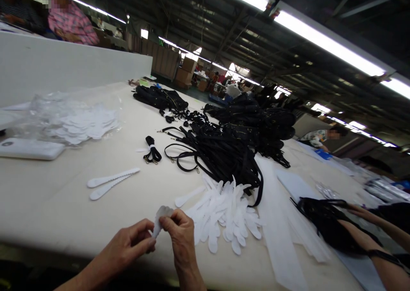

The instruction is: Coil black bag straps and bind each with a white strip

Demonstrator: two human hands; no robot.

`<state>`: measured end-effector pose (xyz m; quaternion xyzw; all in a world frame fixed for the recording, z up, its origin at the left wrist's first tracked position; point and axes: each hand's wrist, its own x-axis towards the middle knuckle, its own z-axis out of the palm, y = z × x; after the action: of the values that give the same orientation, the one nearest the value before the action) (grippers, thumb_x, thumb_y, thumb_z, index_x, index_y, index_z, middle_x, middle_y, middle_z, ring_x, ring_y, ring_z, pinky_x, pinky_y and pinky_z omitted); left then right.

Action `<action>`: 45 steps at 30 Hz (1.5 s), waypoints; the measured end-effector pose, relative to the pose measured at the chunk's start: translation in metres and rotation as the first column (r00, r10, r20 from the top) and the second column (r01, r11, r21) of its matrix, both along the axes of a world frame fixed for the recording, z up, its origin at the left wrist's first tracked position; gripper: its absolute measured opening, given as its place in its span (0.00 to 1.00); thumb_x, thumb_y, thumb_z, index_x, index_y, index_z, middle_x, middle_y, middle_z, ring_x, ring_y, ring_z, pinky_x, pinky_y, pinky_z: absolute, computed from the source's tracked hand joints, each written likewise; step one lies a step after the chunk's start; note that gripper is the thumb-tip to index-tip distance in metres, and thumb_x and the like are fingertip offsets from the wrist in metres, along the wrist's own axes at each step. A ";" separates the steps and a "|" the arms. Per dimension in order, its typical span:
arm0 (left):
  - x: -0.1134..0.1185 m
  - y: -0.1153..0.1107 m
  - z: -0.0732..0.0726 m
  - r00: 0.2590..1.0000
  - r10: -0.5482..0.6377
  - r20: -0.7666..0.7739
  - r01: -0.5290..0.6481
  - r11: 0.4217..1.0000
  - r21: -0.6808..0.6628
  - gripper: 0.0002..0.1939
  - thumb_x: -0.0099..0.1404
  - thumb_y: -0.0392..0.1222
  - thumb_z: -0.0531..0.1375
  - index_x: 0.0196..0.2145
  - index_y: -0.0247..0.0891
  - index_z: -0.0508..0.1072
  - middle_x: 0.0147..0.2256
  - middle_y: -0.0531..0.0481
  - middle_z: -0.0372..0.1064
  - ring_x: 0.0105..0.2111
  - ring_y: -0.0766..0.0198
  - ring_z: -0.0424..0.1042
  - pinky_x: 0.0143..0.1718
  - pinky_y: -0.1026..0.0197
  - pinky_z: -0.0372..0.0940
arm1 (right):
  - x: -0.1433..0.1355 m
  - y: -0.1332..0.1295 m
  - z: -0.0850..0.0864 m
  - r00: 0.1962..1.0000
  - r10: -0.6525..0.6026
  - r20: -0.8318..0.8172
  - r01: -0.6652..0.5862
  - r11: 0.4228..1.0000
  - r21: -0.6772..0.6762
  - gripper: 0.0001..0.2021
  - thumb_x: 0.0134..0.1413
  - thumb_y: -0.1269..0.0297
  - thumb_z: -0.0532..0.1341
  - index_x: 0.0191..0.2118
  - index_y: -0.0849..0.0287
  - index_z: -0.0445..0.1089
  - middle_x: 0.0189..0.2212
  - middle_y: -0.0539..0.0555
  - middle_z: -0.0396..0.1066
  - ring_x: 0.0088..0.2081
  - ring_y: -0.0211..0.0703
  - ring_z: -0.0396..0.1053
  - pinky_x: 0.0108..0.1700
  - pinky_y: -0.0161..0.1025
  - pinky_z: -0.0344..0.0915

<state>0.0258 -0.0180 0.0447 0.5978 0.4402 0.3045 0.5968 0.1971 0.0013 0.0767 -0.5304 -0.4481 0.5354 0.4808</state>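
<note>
Hands (182, 235) pinching white strip (162, 216)

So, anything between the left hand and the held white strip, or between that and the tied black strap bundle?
Nothing visible: left hand and right hand both hold the white strip, and bare table separates it from the strap bundle.

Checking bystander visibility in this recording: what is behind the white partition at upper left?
Behind the white partition: a person in a pink checked shirt and, further left, a person in a dark striped top. Whatever lies low behind it is covered.
</note>
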 end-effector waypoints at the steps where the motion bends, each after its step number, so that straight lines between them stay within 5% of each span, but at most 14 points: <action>1: 0.001 0.000 0.000 1.000 0.008 -0.018 -0.008 1.000 0.025 0.12 0.65 0.52 0.60 0.36 0.41 0.72 0.29 0.53 0.73 0.31 0.60 0.69 0.34 0.63 0.60 | -0.001 -0.001 0.000 1.000 -0.007 0.021 0.007 1.000 0.006 0.10 0.45 0.61 0.69 0.22 0.60 0.70 0.20 0.46 0.65 0.27 0.37 0.60 0.32 0.35 0.59; 5: 0.004 0.002 -0.003 0.996 0.083 -0.029 -0.081 0.995 0.061 0.12 0.63 0.52 0.61 0.31 0.40 0.73 0.27 0.54 0.70 0.30 0.61 0.68 0.33 0.63 0.61 | -0.005 -0.003 -0.001 0.995 -0.027 0.094 0.025 0.999 0.024 0.11 0.45 0.61 0.68 0.21 0.59 0.69 0.19 0.45 0.63 0.26 0.36 0.59 0.30 0.35 0.57; 11: 0.002 0.006 -0.005 0.966 0.177 0.187 -0.120 0.953 -0.280 0.18 0.60 0.57 0.63 0.39 0.40 0.78 0.26 0.52 0.75 0.28 0.57 0.73 0.30 0.62 0.65 | -0.008 -0.003 -0.002 0.999 0.015 0.037 -0.015 1.000 -0.006 0.13 0.45 0.59 0.69 0.21 0.60 0.69 0.18 0.45 0.64 0.25 0.36 0.59 0.30 0.34 0.58; 15: -0.005 0.006 -0.001 0.946 0.251 0.205 -0.166 0.919 -0.356 0.21 0.60 0.57 0.65 0.44 0.39 0.79 0.31 0.48 0.78 0.32 0.55 0.76 0.33 0.60 0.67 | -0.008 -0.002 -0.003 0.993 0.105 -0.052 -0.107 0.994 -0.033 0.12 0.49 0.55 0.67 0.26 0.60 0.75 0.21 0.49 0.69 0.28 0.38 0.64 0.32 0.35 0.61; 23: -0.002 0.005 -0.021 0.933 0.249 0.261 -0.165 0.938 -0.304 0.20 0.59 0.55 0.66 0.40 0.36 0.77 0.29 0.49 0.77 0.30 0.56 0.76 0.32 0.59 0.68 | -0.010 -0.003 -0.010 0.999 0.016 0.027 -0.016 0.999 -0.031 0.10 0.46 0.61 0.68 0.22 0.60 0.70 0.19 0.46 0.65 0.26 0.36 0.60 0.31 0.34 0.58; 30: 0.000 0.003 -0.017 0.952 0.199 0.232 -0.143 0.961 -0.237 0.17 0.58 0.55 0.66 0.35 0.38 0.74 0.24 0.54 0.73 0.25 0.62 0.71 0.27 0.63 0.62 | -0.011 -0.005 -0.012 0.999 -0.002 0.051 0.003 1.000 -0.007 0.12 0.46 0.60 0.68 0.21 0.60 0.69 0.19 0.45 0.64 0.26 0.36 0.60 0.31 0.34 0.58; 39: -0.010 0.003 -0.026 0.976 0.114 0.183 -0.086 0.984 -0.153 0.16 0.62 0.54 0.63 0.35 0.37 0.75 0.27 0.52 0.73 0.29 0.61 0.70 0.30 0.63 0.61 | 0.006 0.007 0.018 0.987 0.163 0.016 -0.163 0.987 -0.015 0.07 0.50 0.62 0.67 0.34 0.58 0.81 0.27 0.50 0.76 0.31 0.40 0.68 0.37 0.36 0.65; 45: -0.011 0.001 -0.018 0.984 0.140 0.111 -0.133 0.989 -0.064 0.14 0.63 0.53 0.63 0.34 0.39 0.76 0.28 0.53 0.72 0.33 0.58 0.72 0.35 0.62 0.63 | 0.003 -0.001 0.018 0.992 0.055 0.112 -0.066 0.993 0.095 0.04 0.50 0.63 0.68 0.31 0.56 0.80 0.28 0.50 0.78 0.34 0.43 0.72 0.40 0.37 0.67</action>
<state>0.0150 -0.0168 0.0267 0.5305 0.4534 0.3663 0.6155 0.1996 0.0004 0.0952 -0.5208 -0.5155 0.4973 0.4646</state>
